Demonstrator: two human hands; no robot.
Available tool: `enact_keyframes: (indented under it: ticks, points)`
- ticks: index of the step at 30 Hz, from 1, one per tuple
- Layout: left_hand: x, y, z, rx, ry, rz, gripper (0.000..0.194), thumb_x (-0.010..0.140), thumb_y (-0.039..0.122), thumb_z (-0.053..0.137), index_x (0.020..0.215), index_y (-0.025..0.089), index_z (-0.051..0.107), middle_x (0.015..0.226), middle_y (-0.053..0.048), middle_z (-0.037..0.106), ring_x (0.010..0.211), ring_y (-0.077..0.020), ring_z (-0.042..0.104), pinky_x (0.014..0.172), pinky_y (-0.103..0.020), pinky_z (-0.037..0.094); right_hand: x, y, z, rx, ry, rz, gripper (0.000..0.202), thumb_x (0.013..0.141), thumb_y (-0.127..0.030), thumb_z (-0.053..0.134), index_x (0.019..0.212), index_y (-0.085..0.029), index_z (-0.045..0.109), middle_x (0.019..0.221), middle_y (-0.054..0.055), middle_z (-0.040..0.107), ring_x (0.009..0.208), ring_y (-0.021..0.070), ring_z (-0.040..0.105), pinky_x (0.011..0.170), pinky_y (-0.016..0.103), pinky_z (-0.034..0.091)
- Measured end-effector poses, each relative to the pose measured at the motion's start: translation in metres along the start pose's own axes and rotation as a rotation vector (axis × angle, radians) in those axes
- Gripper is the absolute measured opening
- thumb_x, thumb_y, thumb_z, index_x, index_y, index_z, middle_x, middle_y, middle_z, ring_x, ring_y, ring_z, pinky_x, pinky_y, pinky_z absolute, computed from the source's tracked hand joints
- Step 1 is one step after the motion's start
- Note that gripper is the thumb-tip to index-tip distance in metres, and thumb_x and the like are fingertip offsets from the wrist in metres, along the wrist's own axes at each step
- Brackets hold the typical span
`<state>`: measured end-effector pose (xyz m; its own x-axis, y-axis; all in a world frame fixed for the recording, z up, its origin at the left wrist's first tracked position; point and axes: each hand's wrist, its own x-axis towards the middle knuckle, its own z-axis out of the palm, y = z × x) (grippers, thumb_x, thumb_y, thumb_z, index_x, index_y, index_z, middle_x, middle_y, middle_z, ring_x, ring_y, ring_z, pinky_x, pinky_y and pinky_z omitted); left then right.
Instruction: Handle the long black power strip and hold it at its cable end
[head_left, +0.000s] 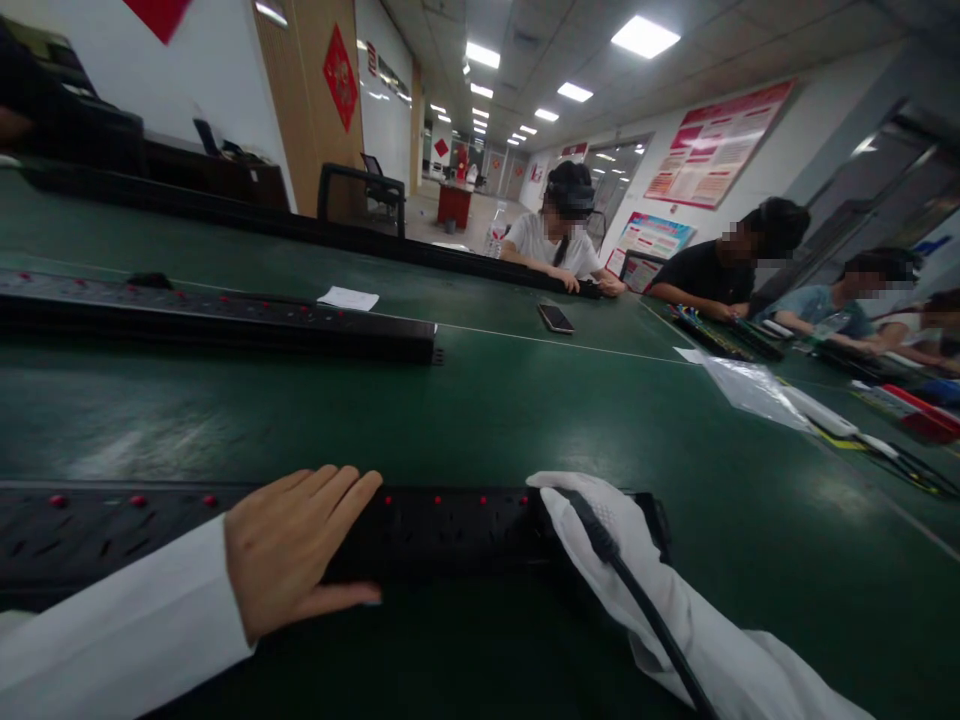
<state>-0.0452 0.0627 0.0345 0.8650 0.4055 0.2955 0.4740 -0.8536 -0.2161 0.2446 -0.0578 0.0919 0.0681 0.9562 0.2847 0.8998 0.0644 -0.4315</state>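
Observation:
A long black power strip with red buttons and sockets lies along the near side of the table. My bare left hand grips across it, fingers over the far edge and thumb at the near side. At the strip's right end, my right hand, in a white glove, is closed around a black plug with a cable. The cable runs from between thumb and fingers back along my forearm. The plug's front is hidden, so I cannot tell whether it sits in a socket.
Another black power strip lies farther back on the green table. White paper, a phone and a clear plastic bag lie beyond. Several people sit along the far and right sides.

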Motion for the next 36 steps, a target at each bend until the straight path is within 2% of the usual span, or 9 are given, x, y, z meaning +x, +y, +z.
enact_keyframes:
  ticks: [5,10,15,17,21,23,26,31,36]
  points:
    - [-0.027,-0.025,-0.002,0.031,0.052,0.034,0.076,0.09,0.069,0.022,0.118,0.003,0.049,0.104,-0.021,0.06,0.089,-0.0304,0.061,0.077,-0.044,0.045,0.011,-0.033,0.02,-0.225,-0.008,-0.124,0.039,0.093,-0.045,0.036,0.095,-0.022,0.068,0.084,0.003,0.071,0.072,0.0159,0.067,0.061,0.026,0.052]
    - [-0.03,-0.028,-0.011,-0.061,-0.006,-0.009,0.072,0.087,0.068,0.037,0.12,0.005,0.048,0.107,-0.018,0.061,0.092,-0.0303,0.06,0.081,-0.043,0.044,0.01,-0.047,0.028,-0.318,0.039,-0.095,0.046,0.093,-0.049,0.035,0.079,-0.02,0.068,0.072,0.004,0.069,0.064,0.0156,0.064,0.063,0.028,0.05]
    - [-0.022,-0.008,-0.027,-0.004,0.041,-0.049,0.067,0.09,0.055,0.04,0.132,0.002,0.042,0.128,-0.022,0.051,0.115,-0.0349,0.05,0.094,-0.049,0.035,0.004,-0.05,0.042,-0.407,0.164,-0.085,0.046,0.091,-0.051,0.038,0.094,-0.017,0.068,0.083,0.009,0.071,0.076,0.0214,0.066,0.085,0.039,0.047]
    - [-0.007,0.006,-0.037,0.012,0.067,-0.052,0.068,0.091,0.053,0.042,0.135,0.001,0.04,0.133,-0.023,0.047,0.119,-0.0349,0.046,0.097,-0.051,0.033,0.002,-0.051,0.049,-0.444,0.206,-0.079,0.05,0.09,-0.052,0.039,0.104,-0.012,0.066,0.088,0.012,0.071,0.08,0.0238,0.066,0.089,0.042,0.045]
    - [0.033,0.034,-0.046,-0.108,0.091,-0.052,0.064,0.087,0.046,0.053,0.132,0.0,0.045,0.128,-0.021,0.052,0.116,-0.033,0.05,0.096,-0.049,0.037,-0.003,-0.052,0.057,-0.486,0.282,-0.064,0.052,0.09,-0.047,0.04,0.119,-0.008,0.058,0.098,0.014,0.069,0.086,0.026,0.066,0.091,0.043,0.044]
    - [0.045,0.047,-0.039,-0.144,0.121,-0.032,0.055,0.088,0.04,0.052,0.128,0.003,0.049,0.126,-0.017,0.055,0.115,-0.0297,0.051,0.095,-0.046,0.039,-0.006,-0.05,0.059,-0.478,0.311,-0.074,0.053,0.091,-0.045,0.039,0.127,-0.008,0.052,0.102,0.013,0.069,0.091,0.0258,0.065,0.092,0.042,0.044]
    - [0.043,0.062,-0.022,-0.188,0.194,0.021,0.046,0.09,0.038,0.05,0.127,0.01,0.052,0.127,-0.01,0.057,0.114,-0.0235,0.054,0.095,-0.04,0.041,-0.01,-0.047,0.06,-0.429,0.317,-0.083,0.054,0.092,-0.045,0.038,0.132,-0.01,0.047,0.108,0.013,0.067,0.097,0.0248,0.063,0.093,0.04,0.045]
    - [0.023,0.077,0.006,-0.181,0.366,0.0,0.04,0.095,0.03,0.042,0.127,0.008,0.052,0.134,-0.012,0.05,0.127,-0.028,0.043,0.1,-0.045,0.035,-0.013,-0.043,0.065,-0.402,0.333,-0.065,0.047,0.089,-0.039,0.047,0.129,-0.015,0.051,0.126,0.01,0.058,0.101,0.0256,0.062,0.094,0.042,0.046]
    - [0.023,0.082,0.016,-0.17,0.429,-0.046,0.036,0.095,0.029,0.043,0.126,0.013,0.054,0.137,-0.01,0.048,0.129,-0.0273,0.041,0.104,-0.044,0.032,-0.011,-0.042,0.066,-0.333,0.351,-0.067,0.048,0.089,-0.042,0.047,0.132,-0.022,0.049,0.122,0.007,0.061,0.101,0.0271,0.063,0.09,0.041,0.051]
